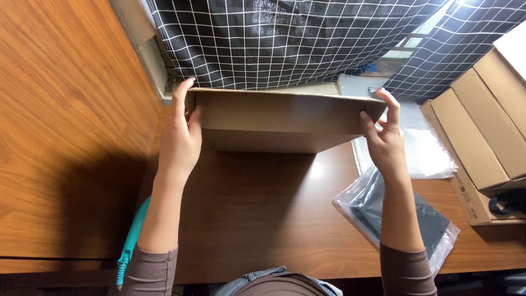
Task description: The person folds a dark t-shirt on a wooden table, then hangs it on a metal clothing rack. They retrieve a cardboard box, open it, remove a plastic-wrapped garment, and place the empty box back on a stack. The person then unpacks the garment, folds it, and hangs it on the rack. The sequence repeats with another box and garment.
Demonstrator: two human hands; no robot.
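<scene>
A flat brown cardboard box (274, 118) stands on its long edge on the wooden table (246, 219), tilted toward me. My left hand (179, 137) grips its left end, fingers over the top corner. My right hand (383, 134) holds the right end, fingertips on the upper corner. Both arms wear brownish sleeves pushed up to the elbows.
A black cloth with a white grid (285, 38) hangs behind the box. Clear plastic bags lie at the right: one with a dark item (424, 225) and an empty-looking one (427, 148). Stacked cardboard boxes (487, 126) stand far right. A teal object (131, 241) hangs at the table's left edge.
</scene>
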